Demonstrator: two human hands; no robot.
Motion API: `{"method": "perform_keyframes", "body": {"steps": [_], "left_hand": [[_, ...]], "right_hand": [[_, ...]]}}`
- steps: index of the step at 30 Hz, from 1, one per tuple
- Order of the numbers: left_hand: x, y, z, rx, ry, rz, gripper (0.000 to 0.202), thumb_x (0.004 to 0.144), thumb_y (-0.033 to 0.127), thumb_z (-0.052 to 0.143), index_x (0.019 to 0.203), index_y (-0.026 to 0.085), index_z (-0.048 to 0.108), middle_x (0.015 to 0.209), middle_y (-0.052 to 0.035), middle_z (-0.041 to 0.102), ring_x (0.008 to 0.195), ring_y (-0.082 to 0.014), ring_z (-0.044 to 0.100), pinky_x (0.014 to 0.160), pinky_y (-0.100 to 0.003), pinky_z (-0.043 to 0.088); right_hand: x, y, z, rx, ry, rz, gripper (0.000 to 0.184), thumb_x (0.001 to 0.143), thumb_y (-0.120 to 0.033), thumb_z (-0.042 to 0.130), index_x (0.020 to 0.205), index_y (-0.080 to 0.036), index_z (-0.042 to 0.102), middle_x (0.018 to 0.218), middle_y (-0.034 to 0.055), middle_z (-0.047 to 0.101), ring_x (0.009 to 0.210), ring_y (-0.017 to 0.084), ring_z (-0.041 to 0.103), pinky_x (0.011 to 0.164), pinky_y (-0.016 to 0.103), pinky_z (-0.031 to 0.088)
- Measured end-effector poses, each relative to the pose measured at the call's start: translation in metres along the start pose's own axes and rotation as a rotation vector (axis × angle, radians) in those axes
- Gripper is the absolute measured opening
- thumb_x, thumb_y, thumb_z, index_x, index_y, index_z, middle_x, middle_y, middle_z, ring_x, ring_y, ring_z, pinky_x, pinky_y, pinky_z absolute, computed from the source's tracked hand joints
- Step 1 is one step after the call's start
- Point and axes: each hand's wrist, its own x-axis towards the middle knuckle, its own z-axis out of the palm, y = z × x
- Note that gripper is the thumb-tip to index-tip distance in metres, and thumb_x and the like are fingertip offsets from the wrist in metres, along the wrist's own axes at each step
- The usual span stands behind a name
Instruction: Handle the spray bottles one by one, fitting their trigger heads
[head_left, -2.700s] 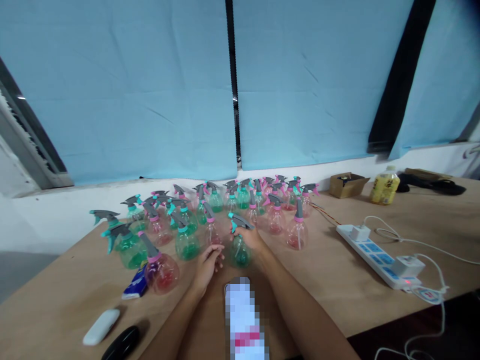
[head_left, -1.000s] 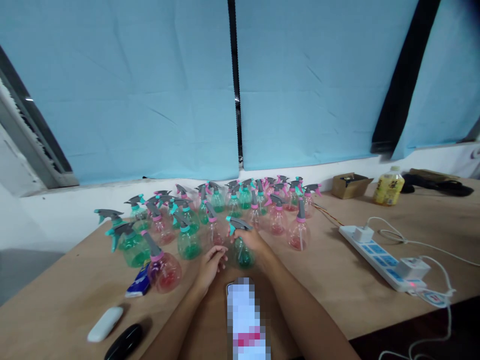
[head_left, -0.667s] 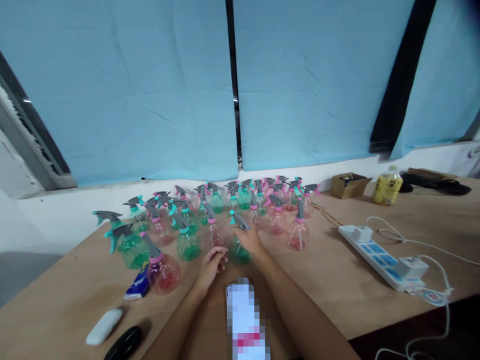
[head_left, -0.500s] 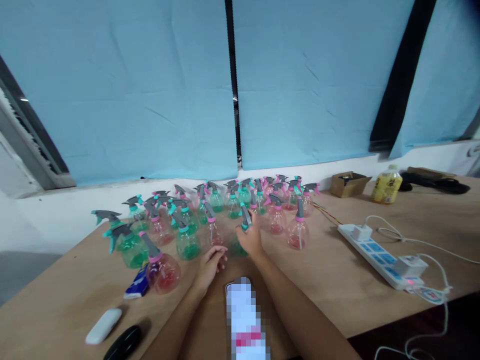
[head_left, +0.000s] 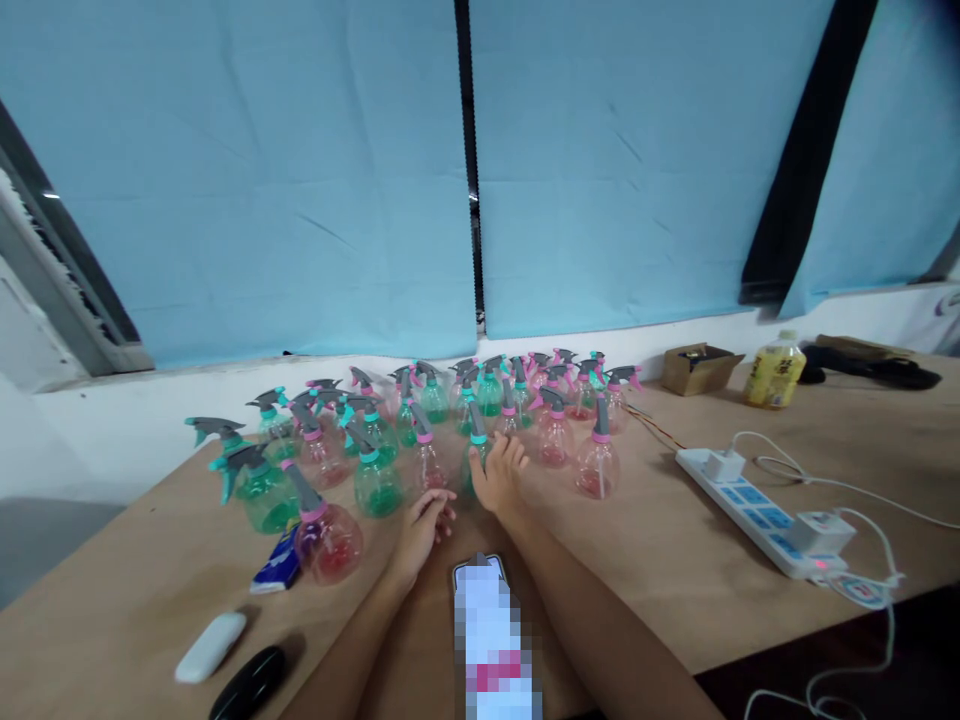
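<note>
My right hand [head_left: 501,478] is open, its fingers spread just beside a green spray bottle [head_left: 478,428] with a grey head and teal collar. The hand hides much of that bottle's body; whether it still touches it I cannot tell. My left hand [head_left: 426,527] rests low over the table, fingers loosely curled and slightly apart, holding nothing. Behind it are a pink spray bottle [head_left: 429,462] and a green-tinted one [head_left: 377,487]. Another pink bottle [head_left: 330,545] stands nearer, to the left. Several more pink and green spray bottles [head_left: 491,390] stand upright behind.
A phone [head_left: 484,580], partly blurred out, lies between my forearms. At left are a blue packet [head_left: 277,565], a white case [head_left: 211,647] and a black object [head_left: 249,685]. Rightward are a power strip [head_left: 754,510] with cables, a cardboard box [head_left: 697,374] and a yellow drink bottle [head_left: 775,372].
My right hand has let go of the green spray bottle's head and spread its fingers. The bottle, tilted before, now stands upright a little further left. My left hand is nearly unmoved.
</note>
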Motion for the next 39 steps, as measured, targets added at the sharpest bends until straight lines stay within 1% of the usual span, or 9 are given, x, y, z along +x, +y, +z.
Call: {"method": "perform_keyframes", "body": {"steps": [3,6,14,18,22,24,29,33,39], "left_hand": [[0.001,-0.001,-0.001,0.000,0.003,0.009,0.041,0.077,0.055,0.058,0.090,0.017,0.067,0.070,-0.0003,0.063,0.051,-0.0111,0.056,0.046,-0.020,0.033],[0.002,-0.002,-0.002,0.009,0.004,0.026,0.041,0.077,0.055,0.058,0.089,0.017,0.068,0.069,-0.0004,0.063,0.050,-0.0110,0.056,0.045,-0.020,0.032],[0.004,-0.002,-0.002,0.037,0.007,0.027,0.040,0.075,0.055,0.061,0.089,0.018,0.069,0.070,-0.0009,0.064,0.051,-0.0116,0.057,0.046,-0.020,0.034],[0.004,-0.001,-0.002,0.050,0.006,0.027,0.040,0.075,0.055,0.061,0.090,0.018,0.069,0.070,-0.0008,0.064,0.052,-0.0117,0.057,0.046,-0.020,0.033],[0.004,-0.002,-0.003,0.046,0.001,0.024,0.041,0.076,0.055,0.061,0.091,0.018,0.070,0.070,-0.0006,0.064,0.052,-0.0116,0.057,0.046,-0.020,0.033],[0.005,-0.002,-0.003,0.044,0.001,0.024,0.042,0.076,0.056,0.061,0.090,0.018,0.070,0.070,-0.0008,0.063,0.052,-0.0118,0.057,0.047,-0.020,0.033],[0.007,-0.005,-0.004,0.050,-0.002,0.015,0.044,0.075,0.058,0.062,0.090,0.018,0.069,0.070,-0.0015,0.063,0.052,-0.0122,0.056,0.046,-0.020,0.032],[0.007,-0.007,-0.005,0.050,-0.018,0.030,0.041,0.077,0.056,0.060,0.091,0.018,0.069,0.071,-0.0012,0.063,0.053,-0.0117,0.057,0.047,-0.020,0.033],[0.007,-0.008,-0.004,0.064,-0.014,0.024,0.040,0.078,0.054,0.059,0.092,0.018,0.068,0.071,-0.0008,0.063,0.053,-0.0113,0.057,0.048,-0.020,0.032]], "right_hand": [[-0.003,-0.001,0.002,0.000,-0.008,-0.020,0.043,0.091,-0.041,0.049,0.122,-0.011,0.052,0.111,0.0198,0.053,0.105,0.035,0.047,0.091,0.051,0.037],[-0.005,-0.003,0.004,0.049,-0.049,-0.020,0.044,0.088,-0.037,0.050,0.125,-0.011,0.049,0.114,0.0189,0.053,0.108,0.034,0.048,0.093,0.051,0.039],[-0.006,0.006,0.016,0.341,-0.129,-0.078,0.055,0.083,-0.021,0.051,0.136,-0.014,0.038,0.127,0.0166,0.050,0.124,0.029,0.046,0.103,0.044,0.041],[-0.002,0.007,0.010,0.351,-0.130,-0.034,0.054,0.082,-0.026,0.057,0.133,-0.017,0.043,0.127,0.0152,0.051,0.123,0.029,0.048,0.101,0.044,0.043],[0.010,0.008,-0.007,0.207,0.077,0.090,0.040,0.089,-0.036,0.054,0.124,-0.018,0.053,0.123,0.0179,0.051,0.119,0.034,0.048,0.100,0.053,0.039],[0.016,0.015,-0.012,0.132,0.155,0.103,0.043,0.091,-0.038,0.051,0.129,-0.018,0.053,0.129,0.0204,0.049,0.121,0.037,0.045,0.101,0.057,0.035],[0.023,0.049,0.000,0.204,0.091,0.092,0.064,0.091,-0.040,0.050,0.147,-0.013,0.033,0.134,0.0202,0.054,0.122,0.033,0.049,0.101,0.050,0.038],[0.023,0.066,0.013,0.222,0.051,0.102,0.065,0.089,-0.040,0.053,0.145,-0.012,0.036,0.133,0.0196,0.055,0.122,0.033,0.050,0.102,0.049,0.039],[0.022,0.064,0.015,0.164,0.063,0.097,0.065,0.083,-0.031,0.057,0.142,-0.012,0.041,0.133,0.0209,0.051,0.128,0.035,0.044,0.104,0.051,0.035]]}}
